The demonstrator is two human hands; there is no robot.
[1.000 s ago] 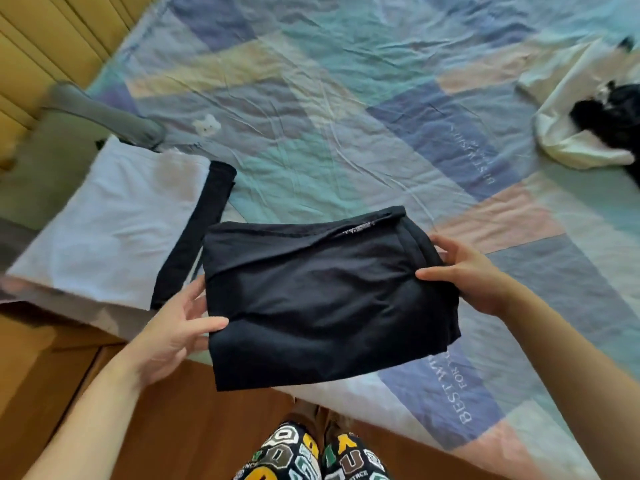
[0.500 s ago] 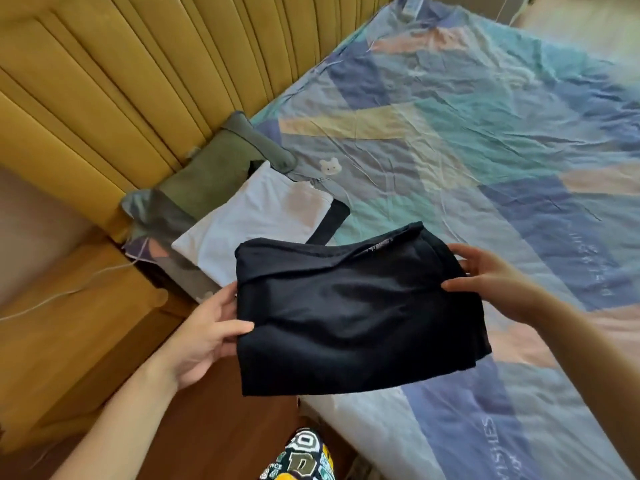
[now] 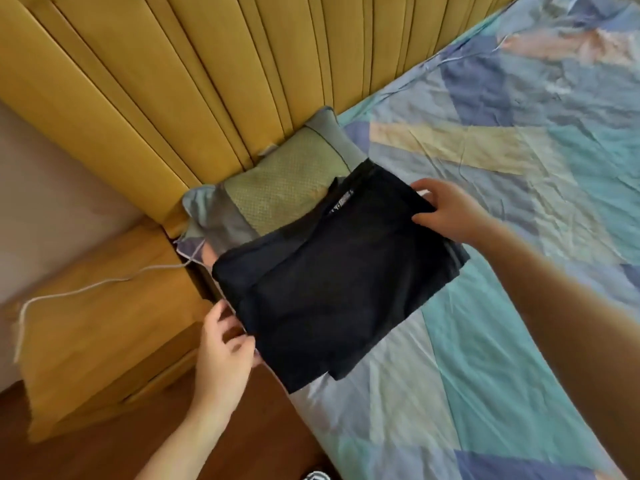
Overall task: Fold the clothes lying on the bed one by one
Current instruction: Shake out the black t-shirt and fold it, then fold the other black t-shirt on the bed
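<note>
A folded black garment (image 3: 332,278) lies at the corner of the bed beside the green pillow (image 3: 277,188). It covers the white folded piece seen earlier, which is hidden now. My left hand (image 3: 225,348) pinches its near left edge, thumb on top. My right hand (image 3: 446,209) grips its far right corner with the fingers curled over the cloth. The patchwork bedsheet (image 3: 502,306) spreads out to the right.
A yellow padded headboard (image 3: 207,81) runs along the top. A wooden bedside cabinet (image 3: 104,306) with a white cable (image 3: 86,289) on it stands at the left, and dark wooden floor (image 3: 104,445) lies below it.
Both hands carried the folded black garment left toward the headboard corner and lowered it over the white folded piece. The view swung left with them.
</note>
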